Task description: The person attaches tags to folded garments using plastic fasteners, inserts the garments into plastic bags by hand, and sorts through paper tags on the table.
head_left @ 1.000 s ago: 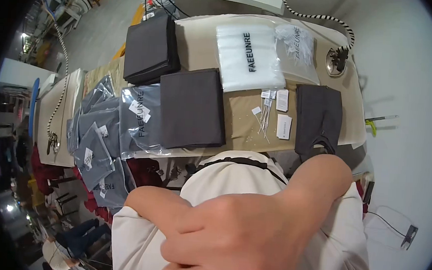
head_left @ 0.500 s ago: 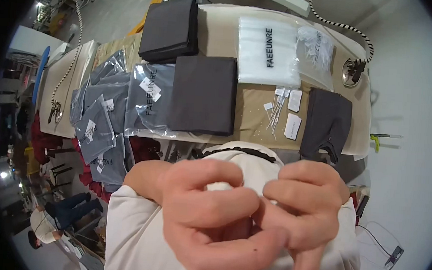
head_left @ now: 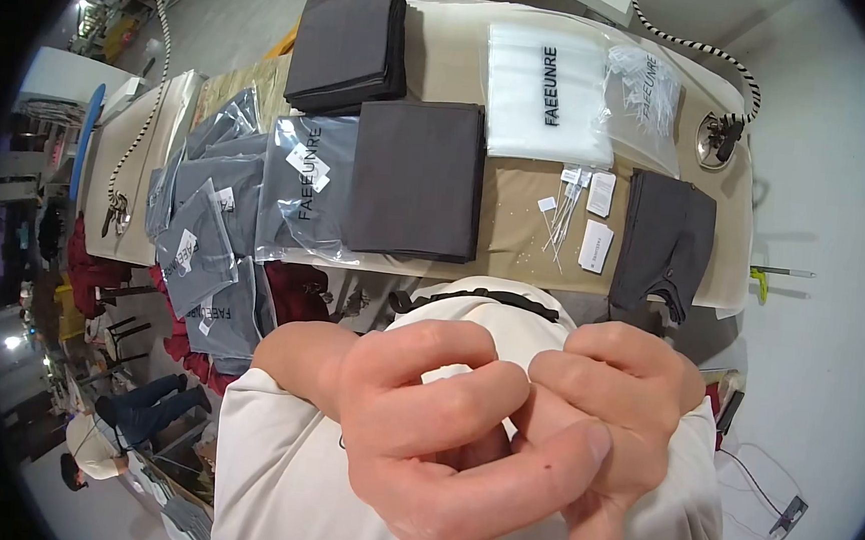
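Just beyond the hands (head_left: 447, 422), beige table (head_left: 447, 55), pale wall (head_left: 831, 308).

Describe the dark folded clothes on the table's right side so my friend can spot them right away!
Find the big cream-topped table filling the upper middle of the view. On its right side, right of the white cards, lies the folded dark garment. It's long, with a curved opening at the near end, unlike the square dark stacks farther left.

A passage runs between the near dark stack (head_left: 417, 181) and the stringed labels (head_left: 571, 176); bagged garments (head_left: 308, 186) block the left.
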Motion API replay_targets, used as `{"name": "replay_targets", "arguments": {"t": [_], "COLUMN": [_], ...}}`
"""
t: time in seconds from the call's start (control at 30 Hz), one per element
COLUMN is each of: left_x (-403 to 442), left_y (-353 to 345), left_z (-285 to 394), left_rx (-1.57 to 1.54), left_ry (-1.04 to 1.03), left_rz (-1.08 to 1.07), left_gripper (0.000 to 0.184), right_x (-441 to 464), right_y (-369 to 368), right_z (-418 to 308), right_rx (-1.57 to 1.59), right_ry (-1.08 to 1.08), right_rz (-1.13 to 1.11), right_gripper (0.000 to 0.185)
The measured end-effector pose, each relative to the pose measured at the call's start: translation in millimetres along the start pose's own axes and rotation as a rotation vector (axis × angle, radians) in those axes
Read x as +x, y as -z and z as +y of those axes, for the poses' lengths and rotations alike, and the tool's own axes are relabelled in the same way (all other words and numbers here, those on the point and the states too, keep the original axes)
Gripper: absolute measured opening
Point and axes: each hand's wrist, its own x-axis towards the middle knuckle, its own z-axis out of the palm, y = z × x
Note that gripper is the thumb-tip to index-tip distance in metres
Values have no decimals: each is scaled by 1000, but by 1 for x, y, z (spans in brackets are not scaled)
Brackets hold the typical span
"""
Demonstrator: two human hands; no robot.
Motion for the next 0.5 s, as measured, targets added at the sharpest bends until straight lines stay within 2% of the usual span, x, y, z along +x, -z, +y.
{"name": "replay_targets", "arguments": {"t": [0.2, 0.27, 0.33, 0.43, 0.5], "left_x": [0, -3, 0, 9, 5], "left_y": [8, 13, 7, -8, -2], "left_z": [2, -21, -39, -54, -51], "left_rx": [-51, -132, -177, -139, -112], "left_ry": [46, -190, -316, -813, -779], "left_rz": [-18, -1, 9, 272, 259], "left_gripper": [27, 25, 23, 18, 18], "right_x": [0, 0, -1, -3, -4], "right_y": [-2, -2, -2, -3, -3], "right_z": [-3, 0, 2, 5, 8], "right_rx": [3, -4, -13, -30, -45], "right_ry": [42, 85, 120, 173, 232], "right_rz": [27, 29, 40, 64, 87], "right_gripper": [32, 25, 20, 20, 25]}}
